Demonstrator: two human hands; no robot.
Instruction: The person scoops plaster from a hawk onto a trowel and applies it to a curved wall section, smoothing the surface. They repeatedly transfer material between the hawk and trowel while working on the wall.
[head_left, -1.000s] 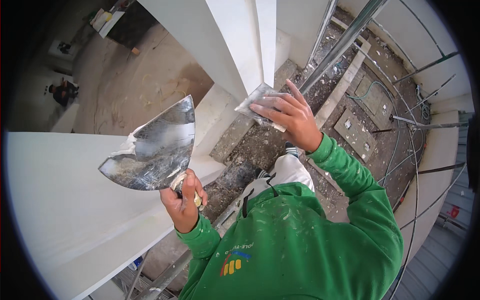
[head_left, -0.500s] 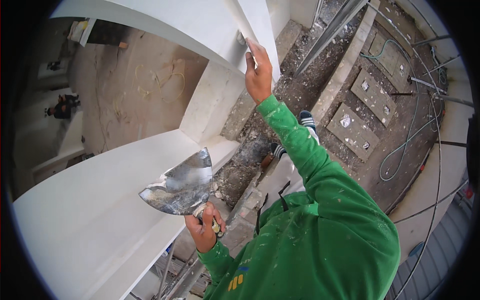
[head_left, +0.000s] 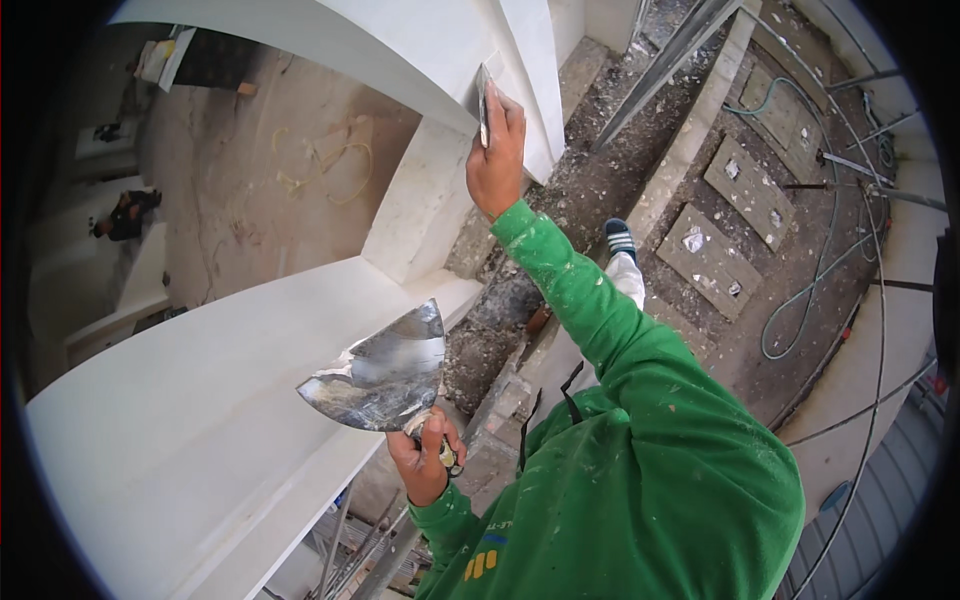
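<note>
My left hand (head_left: 427, 458) is closed round the handle of a broad putty knife (head_left: 385, 372). Its wide metal blade faces up and carries some white putty along one edge. Up at the white wall edge (head_left: 515, 50), my right hand (head_left: 497, 155) grips a thin scraper (head_left: 485, 105), seen nearly edge-on. The scraper's tip appears to touch the wall near the corner, and its handle is hidden in my fingers. Both forearms wear a green sleeve spotted with white.
A white ledge (head_left: 200, 410) runs along the left. Beyond the opening, a person (head_left: 130, 213) in dark clothes is far off. Rubble lies below, with a metal post (head_left: 665, 70), boards (head_left: 710, 260) and a hose (head_left: 800, 310) to the right.
My right hand has shifted left and slightly down along the wall, turning the scraper more upright. My left hand and the broad putty knife have moved a little right.
</note>
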